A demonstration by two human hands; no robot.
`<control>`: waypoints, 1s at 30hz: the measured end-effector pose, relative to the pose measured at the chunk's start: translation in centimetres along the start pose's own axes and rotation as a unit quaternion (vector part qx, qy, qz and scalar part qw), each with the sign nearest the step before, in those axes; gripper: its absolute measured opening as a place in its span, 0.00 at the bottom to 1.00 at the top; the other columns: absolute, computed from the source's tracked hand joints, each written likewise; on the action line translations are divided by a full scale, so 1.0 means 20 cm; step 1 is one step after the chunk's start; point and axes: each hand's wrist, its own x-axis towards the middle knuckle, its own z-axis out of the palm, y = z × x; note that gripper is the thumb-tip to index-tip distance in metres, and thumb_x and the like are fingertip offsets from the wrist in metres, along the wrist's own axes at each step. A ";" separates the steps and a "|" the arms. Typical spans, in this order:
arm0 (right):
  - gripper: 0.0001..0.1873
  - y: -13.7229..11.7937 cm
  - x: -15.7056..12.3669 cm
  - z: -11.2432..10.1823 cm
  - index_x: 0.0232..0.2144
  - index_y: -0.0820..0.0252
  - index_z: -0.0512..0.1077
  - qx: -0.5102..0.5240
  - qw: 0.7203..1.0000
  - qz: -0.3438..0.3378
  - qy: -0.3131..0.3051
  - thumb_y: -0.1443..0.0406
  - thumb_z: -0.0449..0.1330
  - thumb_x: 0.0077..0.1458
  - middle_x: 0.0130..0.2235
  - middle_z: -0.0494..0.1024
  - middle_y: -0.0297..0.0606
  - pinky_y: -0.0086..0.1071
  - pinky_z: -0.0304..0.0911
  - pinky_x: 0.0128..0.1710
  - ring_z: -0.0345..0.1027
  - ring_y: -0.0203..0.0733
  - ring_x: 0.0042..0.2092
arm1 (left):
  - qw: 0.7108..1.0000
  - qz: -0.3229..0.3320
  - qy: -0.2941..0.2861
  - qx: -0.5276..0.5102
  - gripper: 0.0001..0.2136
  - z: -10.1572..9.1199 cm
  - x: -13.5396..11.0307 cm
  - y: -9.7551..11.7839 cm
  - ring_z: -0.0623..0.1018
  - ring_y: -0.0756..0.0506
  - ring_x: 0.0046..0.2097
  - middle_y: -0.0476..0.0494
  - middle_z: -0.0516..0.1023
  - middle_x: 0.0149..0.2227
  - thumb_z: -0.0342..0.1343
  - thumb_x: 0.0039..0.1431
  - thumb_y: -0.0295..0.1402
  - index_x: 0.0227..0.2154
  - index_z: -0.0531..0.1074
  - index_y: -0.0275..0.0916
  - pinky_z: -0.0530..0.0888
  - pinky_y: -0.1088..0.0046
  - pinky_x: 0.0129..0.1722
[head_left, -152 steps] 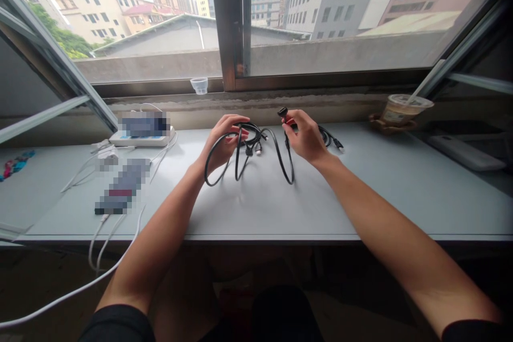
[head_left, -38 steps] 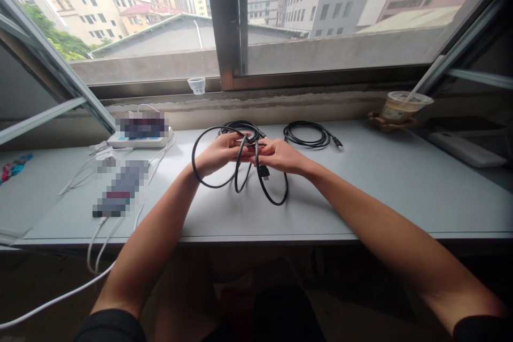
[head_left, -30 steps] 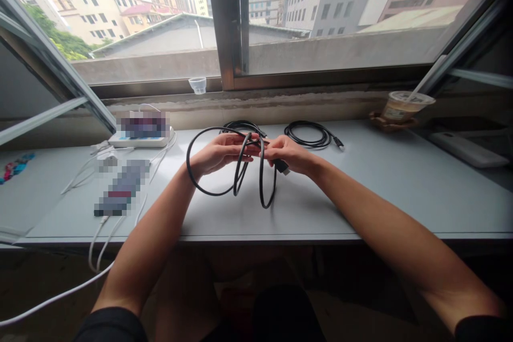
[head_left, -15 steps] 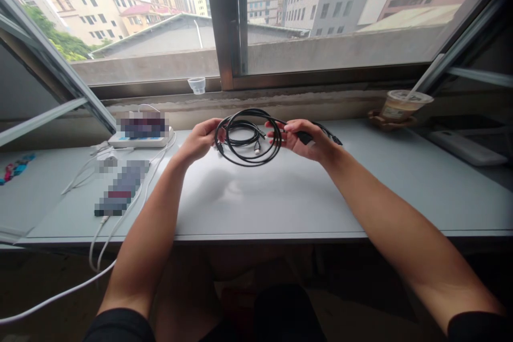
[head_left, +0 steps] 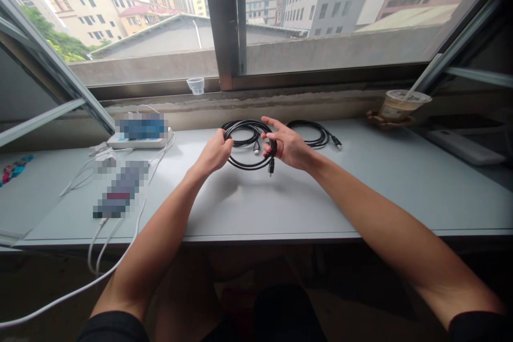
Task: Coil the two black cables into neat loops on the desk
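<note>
Both hands are up on the black cable coil (head_left: 247, 167), holding it just above the grey table (head_left: 360, 181), near the back edge below the window. The left hand (head_left: 214, 152) is curled tight around the coil's left side. The right hand (head_left: 288, 147) pinches the right side, with its index finger stretched out straight. The loop is a flattened oval. Its long axis runs left to right between the two hands, and it tips slightly toward the camera. Its plug (head_left: 271, 167) dangles off the right end and points straight down at the tabletop. A second coiled cable (head_left: 323, 139) lies flat just right of the right hand.
</note>
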 end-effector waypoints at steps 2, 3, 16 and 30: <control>0.26 0.02 0.01 0.00 0.60 0.50 0.69 -0.023 0.999 -0.013 0.025 0.66 0.65 0.60 0.33 0.69 0.26 0.29 0.70 0.24 0.59 0.29 0.23 | 0.994 -0.019 -0.056 -0.089 0.10 0.00 0.00 0.01 0.68 0.47 0.32 0.48 0.70 0.33 0.51 0.64 0.33 0.46 0.70 0.40 0.65 0.71 0.31; 0.25 0.02 0.02 0.00 0.60 0.50 0.69 -0.035 0.998 -0.022 0.043 0.64 0.65 0.62 0.32 0.67 0.26 0.27 0.67 0.21 0.55 0.28 0.22 | 0.984 -0.030 -0.093 -0.149 0.12 0.00 0.00 0.00 0.66 0.49 0.29 0.49 0.68 0.32 0.52 0.64 0.35 0.48 0.71 0.40 0.63 0.72 0.28; 0.23 0.00 0.05 -0.09 0.48 0.57 0.76 -0.131 0.987 -0.054 0.070 0.54 0.73 0.54 0.34 0.75 0.32 0.28 0.68 0.19 0.62 0.30 0.23 | 0.918 -0.051 -0.216 -0.329 0.23 -0.12 0.04 -0.07 0.82 0.49 0.36 0.47 0.77 0.33 0.75 0.52 0.49 0.37 0.74 0.35 0.82 0.68 0.43; 0.23 0.00 -0.01 -0.03 0.47 0.53 0.70 -0.239 0.971 -0.021 -0.014 0.48 0.69 0.58 0.31 0.71 0.27 0.27 0.61 0.16 0.57 0.30 0.21 | 0.978 0.083 -0.120 -0.148 0.24 0.09 -0.06 0.05 0.74 0.49 0.28 0.51 0.72 0.29 0.56 0.69 0.45 0.63 0.67 0.40 0.74 0.73 0.30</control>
